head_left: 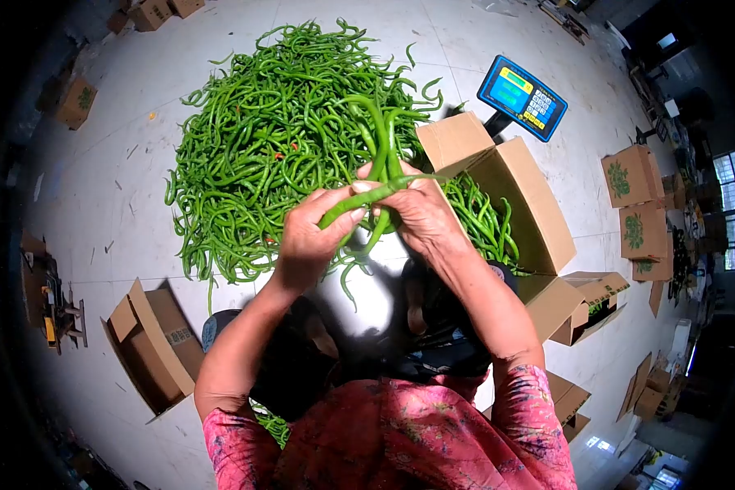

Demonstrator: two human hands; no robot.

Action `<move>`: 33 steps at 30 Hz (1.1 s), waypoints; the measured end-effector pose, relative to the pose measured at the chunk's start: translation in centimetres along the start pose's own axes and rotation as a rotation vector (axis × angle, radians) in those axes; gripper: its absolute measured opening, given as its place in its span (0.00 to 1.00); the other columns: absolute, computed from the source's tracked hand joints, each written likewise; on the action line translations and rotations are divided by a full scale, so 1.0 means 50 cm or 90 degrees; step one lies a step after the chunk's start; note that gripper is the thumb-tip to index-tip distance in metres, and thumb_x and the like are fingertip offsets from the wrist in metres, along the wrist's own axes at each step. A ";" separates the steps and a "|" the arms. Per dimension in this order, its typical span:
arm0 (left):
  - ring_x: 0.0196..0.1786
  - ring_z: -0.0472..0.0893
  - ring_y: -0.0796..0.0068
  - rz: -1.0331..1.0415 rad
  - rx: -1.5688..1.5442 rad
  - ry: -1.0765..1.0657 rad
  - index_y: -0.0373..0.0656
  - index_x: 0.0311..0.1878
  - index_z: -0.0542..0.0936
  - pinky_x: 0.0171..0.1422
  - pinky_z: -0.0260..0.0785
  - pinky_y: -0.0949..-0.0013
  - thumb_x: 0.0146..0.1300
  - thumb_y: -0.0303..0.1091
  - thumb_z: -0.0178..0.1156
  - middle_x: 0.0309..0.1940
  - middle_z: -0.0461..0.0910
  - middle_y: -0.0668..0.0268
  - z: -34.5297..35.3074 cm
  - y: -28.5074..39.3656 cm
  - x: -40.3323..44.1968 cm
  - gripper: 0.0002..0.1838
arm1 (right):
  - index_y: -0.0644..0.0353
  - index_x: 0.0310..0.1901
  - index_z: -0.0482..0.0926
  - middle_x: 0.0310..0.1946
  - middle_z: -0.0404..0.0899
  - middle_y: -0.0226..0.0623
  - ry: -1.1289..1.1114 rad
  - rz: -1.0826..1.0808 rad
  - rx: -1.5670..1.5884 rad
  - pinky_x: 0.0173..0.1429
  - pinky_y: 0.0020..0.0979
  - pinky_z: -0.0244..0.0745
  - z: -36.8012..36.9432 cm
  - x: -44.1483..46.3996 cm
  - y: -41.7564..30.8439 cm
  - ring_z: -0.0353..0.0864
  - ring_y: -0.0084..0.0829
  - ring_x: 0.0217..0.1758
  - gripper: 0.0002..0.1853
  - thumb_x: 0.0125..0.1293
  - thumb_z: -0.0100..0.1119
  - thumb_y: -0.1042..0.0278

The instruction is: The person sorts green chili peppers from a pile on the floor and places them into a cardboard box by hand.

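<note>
Several long green peppers (381, 151) are held up between both hands, in front of a large pile of green peppers (261, 147) on the floor. My left hand (314, 233) is closed on one pepper that lies slantwise across the others. My right hand (425, 214) is wrapped round the bunch, whose curved ends point up and whose lower ends hang beneath the hands. To the right of my right hand, an open cardboard box (537, 204) holds more green peppers (482, 216).
A scale display (522, 98) stands beyond the open box. An open box (151, 347) lies at the left, and another (588, 306) at the right. Printed boxes (633, 175) stand farther right. My knees and feet are below my hands.
</note>
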State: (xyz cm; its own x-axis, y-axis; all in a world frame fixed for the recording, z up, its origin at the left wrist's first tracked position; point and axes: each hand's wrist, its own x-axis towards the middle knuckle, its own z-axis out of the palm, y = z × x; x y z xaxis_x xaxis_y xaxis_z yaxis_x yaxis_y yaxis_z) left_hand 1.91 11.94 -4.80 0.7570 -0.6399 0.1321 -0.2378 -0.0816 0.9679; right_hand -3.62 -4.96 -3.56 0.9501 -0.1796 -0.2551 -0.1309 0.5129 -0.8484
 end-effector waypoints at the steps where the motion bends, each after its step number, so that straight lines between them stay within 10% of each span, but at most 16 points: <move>1: 0.39 0.77 0.78 -0.053 -0.040 -0.012 0.34 0.52 0.80 0.44 0.70 0.74 0.64 0.32 0.61 0.37 0.79 0.62 0.001 0.000 -0.002 0.16 | 0.64 0.46 0.77 0.34 0.81 0.31 0.000 0.000 0.014 0.33 0.21 0.71 -0.003 0.002 0.004 0.77 0.19 0.31 0.14 0.58 0.66 0.76; 15: 0.34 0.74 0.81 -0.227 -0.575 0.144 0.38 0.58 0.75 0.34 0.68 0.79 0.73 0.38 0.52 0.38 0.78 0.66 -0.092 -0.034 0.029 0.17 | 0.64 0.59 0.71 0.44 0.79 0.39 -0.063 0.024 0.163 0.54 0.33 0.77 -0.048 0.006 -0.032 0.81 0.34 0.48 0.22 0.64 0.62 0.74; 18: 0.41 0.74 0.81 -0.217 -0.529 0.206 0.35 0.57 0.75 0.43 0.67 0.78 0.71 0.37 0.54 0.40 0.76 0.65 -0.082 -0.020 0.028 0.18 | 0.63 0.57 0.71 0.41 0.80 0.38 -0.081 0.029 0.189 0.49 0.33 0.79 -0.049 0.010 -0.026 0.83 0.34 0.44 0.19 0.65 0.60 0.75; 25: 0.45 0.75 0.68 0.169 0.435 0.165 0.39 0.47 0.83 0.50 0.67 0.69 0.57 0.24 0.63 0.40 0.76 0.61 -0.095 0.000 0.017 0.13 | 0.63 0.54 0.72 0.37 0.79 0.36 -0.165 0.057 0.262 0.41 0.28 0.81 -0.059 0.012 -0.020 0.82 0.28 0.39 0.15 0.67 0.57 0.74; 33: 0.41 0.79 0.66 0.364 0.247 0.230 0.41 0.43 0.84 0.42 0.75 0.70 0.51 0.13 0.66 0.40 0.74 0.60 -0.035 0.015 0.015 0.16 | 0.62 0.51 0.74 0.42 0.81 0.38 -0.053 0.100 0.171 0.41 0.27 0.82 -0.041 0.003 -0.015 0.84 0.27 0.40 0.13 0.68 0.58 0.70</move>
State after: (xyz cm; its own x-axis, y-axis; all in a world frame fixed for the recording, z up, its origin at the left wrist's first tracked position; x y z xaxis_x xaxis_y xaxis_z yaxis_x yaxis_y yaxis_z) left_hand 3.35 12.74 -3.59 0.5886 -0.3798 0.7136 -0.7961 -0.1188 0.5934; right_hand -3.94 -7.10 -3.91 0.9455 -0.0168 -0.3252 -0.2092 0.7341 -0.6461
